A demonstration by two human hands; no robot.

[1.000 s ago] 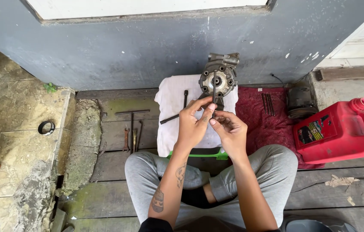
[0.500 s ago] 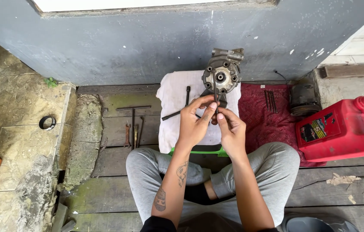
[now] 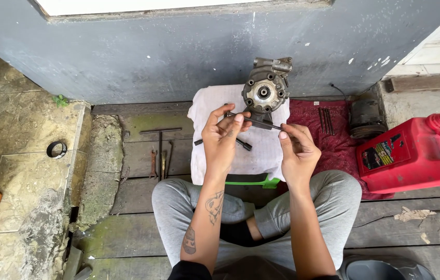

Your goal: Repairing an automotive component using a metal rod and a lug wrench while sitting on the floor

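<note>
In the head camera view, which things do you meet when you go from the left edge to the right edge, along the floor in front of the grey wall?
Black ring → hand tools on the planks → white cloth → metal machine part → red cloth → dark round part → red jug.

Place: makeshift outdoor repair spot on a house porch
Ahead of the hands: grey wall (image 3: 142, 57) is rising behind a greasy metal compressor (image 3: 265, 88) on a white cloth (image 3: 261, 150)
Left of the hands: hand tools (image 3: 160, 153) are lying on weathered planks (image 3: 142, 155)
Right of the hands: a red jug (image 3: 417, 153) is standing
</note>
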